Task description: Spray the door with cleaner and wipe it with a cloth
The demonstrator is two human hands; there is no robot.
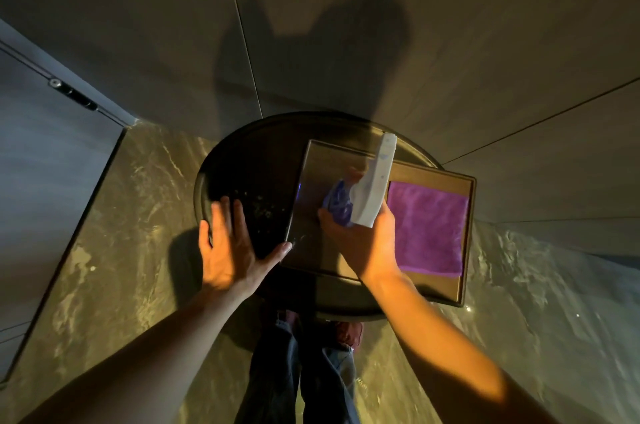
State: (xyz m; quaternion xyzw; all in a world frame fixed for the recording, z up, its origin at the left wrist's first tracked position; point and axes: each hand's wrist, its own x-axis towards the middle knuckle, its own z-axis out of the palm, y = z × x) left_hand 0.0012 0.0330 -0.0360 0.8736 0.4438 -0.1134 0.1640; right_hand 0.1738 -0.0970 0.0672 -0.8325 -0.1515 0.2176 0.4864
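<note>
The right hand [360, 236] reaches forward over the round table [221, 160] and is wrapped around the base of a spray bottle [372, 184], fingers curled beneath it and thumb on its near left side. The bottle is tilted away from the person, its white body narrowing toward a top that points at the far rim of the table; a blue-violet part shows at its lower left, just above the thumb.

The left hand [228, 247] lies flat and spread on the near left part of the same table, palm down, fingers fanned toward the far side, thumb stretched right until its tip touches the near left corner of a rectangular tray [464, 285]. It grips nothing.

The table is dark, glossy and circular with a raised rim, and pale specks dot its surface beside the left fingers. The tray sits on the right half of the table and overhangs its right edge; it is brown, flat-bottomed, with a low lip. A purple cloth [429, 229], soft and fuzzy, lies folded into a rectangle in the tray's right half, just right of the bottle. A reflective panel [311, 202] covers the tray's left half, under the bottle.
</note>
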